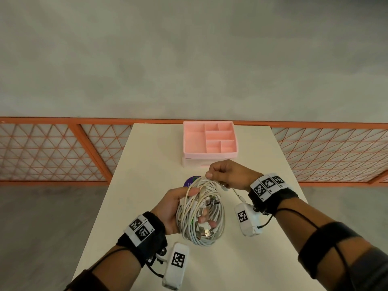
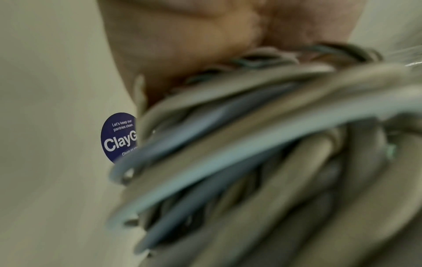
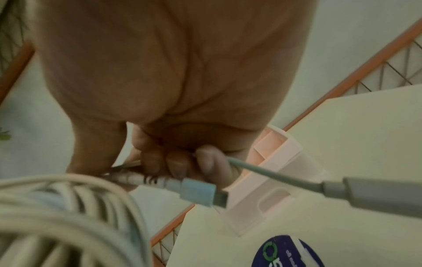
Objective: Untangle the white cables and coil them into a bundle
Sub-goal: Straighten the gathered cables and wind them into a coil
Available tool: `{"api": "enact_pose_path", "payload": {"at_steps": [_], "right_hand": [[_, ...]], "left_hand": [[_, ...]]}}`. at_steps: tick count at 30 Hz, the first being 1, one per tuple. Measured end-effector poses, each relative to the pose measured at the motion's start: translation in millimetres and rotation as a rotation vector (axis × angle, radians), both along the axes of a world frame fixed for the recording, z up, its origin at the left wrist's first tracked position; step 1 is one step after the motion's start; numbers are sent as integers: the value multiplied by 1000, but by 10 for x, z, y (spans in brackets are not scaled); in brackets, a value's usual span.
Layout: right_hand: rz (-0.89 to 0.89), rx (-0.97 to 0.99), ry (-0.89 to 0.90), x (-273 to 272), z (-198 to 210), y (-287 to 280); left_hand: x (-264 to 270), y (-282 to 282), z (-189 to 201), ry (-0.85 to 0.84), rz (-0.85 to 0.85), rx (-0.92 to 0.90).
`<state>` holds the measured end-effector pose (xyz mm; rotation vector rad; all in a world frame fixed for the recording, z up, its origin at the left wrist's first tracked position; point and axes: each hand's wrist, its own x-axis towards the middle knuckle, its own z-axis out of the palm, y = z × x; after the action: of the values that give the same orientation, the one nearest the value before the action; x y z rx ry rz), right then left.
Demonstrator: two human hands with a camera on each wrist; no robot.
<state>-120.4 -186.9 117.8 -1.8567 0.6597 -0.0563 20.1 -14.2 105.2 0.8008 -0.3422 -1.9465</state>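
A coil of white cables (image 1: 200,213) hangs above the table, several plugs poking out of its loops. My left hand (image 1: 178,208) grips the coil from the left, thumb over the top strands and fingers through the middle. My right hand (image 1: 224,175) pinches cable strands at the top of the coil. In the right wrist view its curled fingers (image 3: 173,162) hold a cable with a USB plug (image 3: 198,191) sticking out, and a second grey plug (image 3: 376,193) hangs close to the camera. The left wrist view is filled by blurred cable loops (image 2: 251,162).
A pink compartment tray (image 1: 210,139) sits on a pale box at the far end of the white table (image 1: 147,164). A round blue sticker (image 1: 192,179) lies on the table behind the coil. An orange mesh railing (image 1: 63,152) runs behind the table.
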Motion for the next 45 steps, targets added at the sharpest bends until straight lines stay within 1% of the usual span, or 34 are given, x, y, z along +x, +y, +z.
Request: {"api": "enact_pose_path", "payload": {"at_steps": [2,5,8,10,14,16,20,22,24,27,30,33,39,41,43,45], "right_hand": [[-32,4,-44,-17,-63,41],[-138,-47,-104,-47,-133,91],[-245,16,-231,-72,-168,151],[-288,-12,-262,-91,-181,169],[-330,-113,-302,-109,-50,145],[-336,-153,-318,-114,62,104],[-284,-149,-300,-98,143,58],[-296,-100,-301,-85,76,63],[-328,-24,-331,-75,-10,99],[-384,149,-400,-48,-122,231],[-432,306,-437,-30,-227,374],[-516,510,-452,-59,-340,478],[-563,847,-483,-40,-432,639],[-529,878,-492,-32,-419,655],[-435,868,-499,-26,-407,705],[-334,870,-552,-17,-424,738]], "left_hand": [[-13,-13,8,25,21,8],[-24,-45,7,67,53,12],[-15,-73,16,41,85,19],[-4,-79,9,26,99,39],[-5,-70,-35,-4,89,74],[-32,-62,-24,-2,55,66],[-86,-50,69,1,17,4],[-85,-63,83,28,34,-10],[-75,-81,104,11,52,-38],[-72,-105,138,-48,52,-150],[-52,-100,90,-152,33,-218],[-16,-101,16,-170,79,-203],[-3,-137,-39,-259,190,-165],[-16,-129,-72,-252,200,-169],[-32,-133,-102,-207,216,-204],[-37,-159,-113,-167,236,-241]]}}
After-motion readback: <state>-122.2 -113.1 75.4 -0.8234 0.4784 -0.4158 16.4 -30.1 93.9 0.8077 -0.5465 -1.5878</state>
